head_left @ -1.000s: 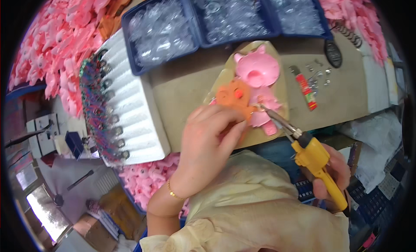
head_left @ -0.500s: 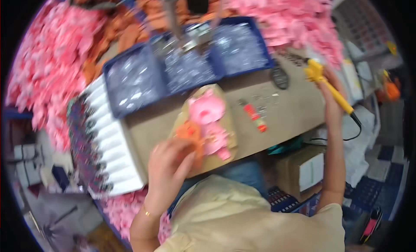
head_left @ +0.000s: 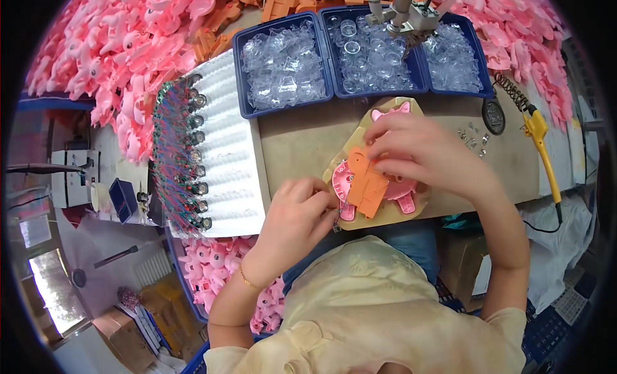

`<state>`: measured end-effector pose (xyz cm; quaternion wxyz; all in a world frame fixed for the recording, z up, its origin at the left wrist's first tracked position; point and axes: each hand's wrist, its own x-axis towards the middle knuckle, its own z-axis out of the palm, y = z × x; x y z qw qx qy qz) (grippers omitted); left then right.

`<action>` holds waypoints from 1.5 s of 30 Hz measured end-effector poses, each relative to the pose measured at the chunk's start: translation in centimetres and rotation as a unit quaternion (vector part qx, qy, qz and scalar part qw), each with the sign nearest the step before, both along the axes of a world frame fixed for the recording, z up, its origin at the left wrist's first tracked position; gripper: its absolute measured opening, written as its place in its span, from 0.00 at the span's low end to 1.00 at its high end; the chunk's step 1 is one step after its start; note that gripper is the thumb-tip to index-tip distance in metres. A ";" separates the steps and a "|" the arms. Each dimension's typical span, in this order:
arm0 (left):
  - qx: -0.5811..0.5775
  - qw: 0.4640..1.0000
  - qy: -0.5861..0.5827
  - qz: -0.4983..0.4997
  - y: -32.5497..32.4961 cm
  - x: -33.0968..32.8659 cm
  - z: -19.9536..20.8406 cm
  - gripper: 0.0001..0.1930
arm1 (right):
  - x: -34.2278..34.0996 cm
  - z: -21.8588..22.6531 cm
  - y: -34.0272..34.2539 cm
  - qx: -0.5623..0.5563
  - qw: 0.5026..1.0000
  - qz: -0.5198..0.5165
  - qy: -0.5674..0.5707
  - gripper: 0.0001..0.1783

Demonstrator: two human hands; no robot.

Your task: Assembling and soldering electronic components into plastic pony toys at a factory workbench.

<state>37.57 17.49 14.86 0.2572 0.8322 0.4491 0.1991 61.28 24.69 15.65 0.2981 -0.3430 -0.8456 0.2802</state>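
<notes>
A pink plastic pig-shaped toy shell [head_left: 342, 183] lies in a tan moulded holder [head_left: 411, 218] at the table's near edge. An orange plastic part [head_left: 369, 192] lies tilted across the shell. From the right, my right hand [head_left: 411, 149] reaches over the shell, its fingers bent closed at the orange part's upper end; the palm hides part of the shell. Beside the holder's left edge, my left hand [head_left: 302, 213] is closed in a pinch, and whatever sits between its fingertips is too small to name.
A white ridged tray [head_left: 234, 149] carries round parts with coloured wires at left. Blue bins [head_left: 283, 107] of clear plastic pieces stand behind. A yellow soldering iron [head_left: 543, 145] rests in a coiled stand [head_left: 512, 91]. Metal bits [head_left: 474, 139] lie nearby. Pink shells [head_left: 144, 59] are heaped behind.
My right hand has left the soldering iron in its stand and moved left over the toy shell. My left hand has shifted off the orange part to the holder's left side. The view has turned.
</notes>
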 end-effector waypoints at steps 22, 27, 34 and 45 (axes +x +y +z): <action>-0.290 0.840 -0.391 0.238 0.2 2.7 -2.8 0.12 | 1.9 2.2 -7.7 -0.023 0.970 -0.206 -0.130 0.11; -0.266 0.859 -0.378 0.221 0.0 2.5 -2.1 0.11 | -2.9 3.6 -3.0 -0.139 0.986 -0.058 -0.070 0.19; -0.152 0.914 -0.282 0.250 -0.7 2.4 -2.4 0.12 | -3.8 0.8 -1.6 -0.101 0.974 0.044 -0.199 0.12; 0.196 0.967 -0.041 0.156 -3.0 0.2 -5.8 0.16 | -5.3 -0.2 -2.3 -0.029 0.969 0.043 -0.241 0.04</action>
